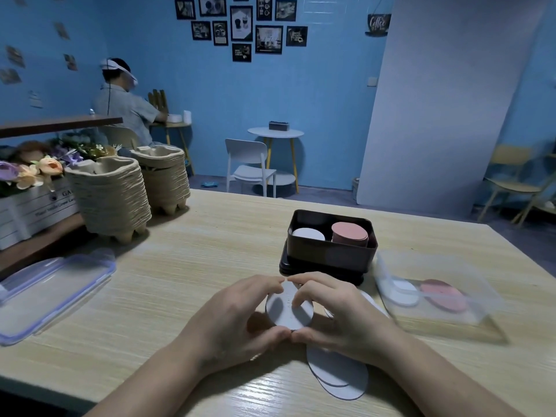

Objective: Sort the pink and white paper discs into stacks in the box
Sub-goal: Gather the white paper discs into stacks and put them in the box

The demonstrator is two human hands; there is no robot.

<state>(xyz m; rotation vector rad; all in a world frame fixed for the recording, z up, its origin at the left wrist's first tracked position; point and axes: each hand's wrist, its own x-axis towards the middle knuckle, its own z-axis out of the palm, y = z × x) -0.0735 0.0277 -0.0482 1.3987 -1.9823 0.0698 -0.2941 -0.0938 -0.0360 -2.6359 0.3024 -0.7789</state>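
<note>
1. A small stack of white discs (288, 308) is held over the near middle of the desk (195, 266), just in front of the black box (331, 260). Its flat face is turned up and tilted toward the camera; being round, it shows no long axis.
2. The left grip (237, 317) is curled round the stack's left edge, thumb below and fingertips above.
3. The right grip (343, 317) is curled round the right edge likewise; the two thumbs meet beneath the stack.
4. The box is set open side up, its long side running left to right. A white stack (308, 234) is seen in it at the left and a pink stack (350, 233) at the right, both lying flat.
5. Loose white discs (337, 374) are spread flat and overlapping on the desk under the right wrist.
</note>
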